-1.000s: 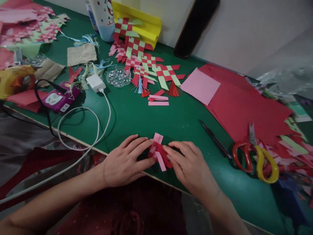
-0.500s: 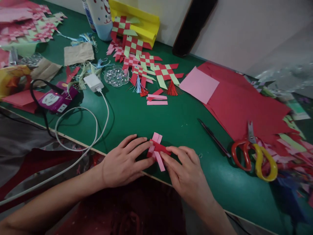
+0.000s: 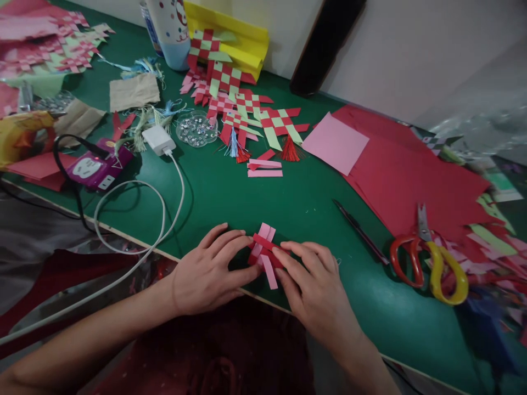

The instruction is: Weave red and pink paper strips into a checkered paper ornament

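A small weave of pink and red paper strips [image 3: 264, 249] lies near the front edge of the green table [image 3: 296, 203]. My left hand [image 3: 208, 271] rests flat beside it, fingertips pressing on its left side. From the right, my right hand [image 3: 315, 285] pinches a red strip of the weave between its fingers. Loose pink and red strips [image 3: 263, 165] lie farther back on the table.
Finished red-and-green woven pieces [image 3: 247, 104] with tassels sit at the back. Red and pink paper sheets [image 3: 403, 170], scissors [image 3: 432, 263] and a black pen [image 3: 360, 230] lie to the right. A white charger [image 3: 158, 140] with cable, a purple device [image 3: 96, 167] and a dish of googly eyes [image 3: 196, 129] lie left.
My right hand has slid left and pushed a red strip across the pink strips. My left hand has stayed put.
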### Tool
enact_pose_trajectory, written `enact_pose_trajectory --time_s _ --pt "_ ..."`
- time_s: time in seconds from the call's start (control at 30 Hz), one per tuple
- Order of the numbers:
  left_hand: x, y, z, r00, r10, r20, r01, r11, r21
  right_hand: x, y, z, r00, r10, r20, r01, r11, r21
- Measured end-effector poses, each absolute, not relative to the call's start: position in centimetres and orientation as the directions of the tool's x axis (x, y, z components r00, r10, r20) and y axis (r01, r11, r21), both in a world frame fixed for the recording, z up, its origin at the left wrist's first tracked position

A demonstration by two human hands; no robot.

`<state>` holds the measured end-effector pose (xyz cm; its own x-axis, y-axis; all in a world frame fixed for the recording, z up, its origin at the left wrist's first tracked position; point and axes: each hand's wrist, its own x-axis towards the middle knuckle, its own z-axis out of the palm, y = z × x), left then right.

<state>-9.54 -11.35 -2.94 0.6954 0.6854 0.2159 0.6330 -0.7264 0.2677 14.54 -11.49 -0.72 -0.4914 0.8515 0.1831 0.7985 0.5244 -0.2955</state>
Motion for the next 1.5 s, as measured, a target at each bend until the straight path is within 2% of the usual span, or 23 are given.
enact_pose_trajectory --time_s 0.3,0.63,1.2,1.27,1.4,1.5 --pt "-9.7 -11.4 -2.8 0.682 0.703 0.202 0.650 -0.709 0.272 14.5 -11.6 -1.4 -0.453 0.880 0.147 0.835 0.476 -0.278" --pt "-9.9 -11.2 -3.1 0.705 0.662 0.254 0.613 -0.749 0.249 14.3 -11.1 -1.0 -0.440 0.880 0.179 0.816 0.475 -0.329" --pt "-9.9 -11.3 -3.2 0.716 0.658 0.235 0.615 -0.753 0.233 14.0 -11.7 -0.9 -0.459 0.872 0.171 0.789 0.489 -0.372" --pt "-9.9 -11.3 -3.3 0.713 0.658 0.242 0.617 -0.753 0.228 13.6 -11.5 -1.0 -0.448 0.871 0.201 0.775 0.490 -0.399" --pt "-9.8 -11.2 -3.3 0.712 0.657 0.250 0.620 -0.754 0.217 12.9 -10.5 -1.5 -0.336 0.871 0.358 0.764 0.474 -0.438" --pt "-9.8 -11.2 -3.3 0.716 0.653 0.246 0.617 -0.758 0.214 12.5 -9.7 -1.9 -0.288 0.883 0.371 0.803 0.434 -0.409"
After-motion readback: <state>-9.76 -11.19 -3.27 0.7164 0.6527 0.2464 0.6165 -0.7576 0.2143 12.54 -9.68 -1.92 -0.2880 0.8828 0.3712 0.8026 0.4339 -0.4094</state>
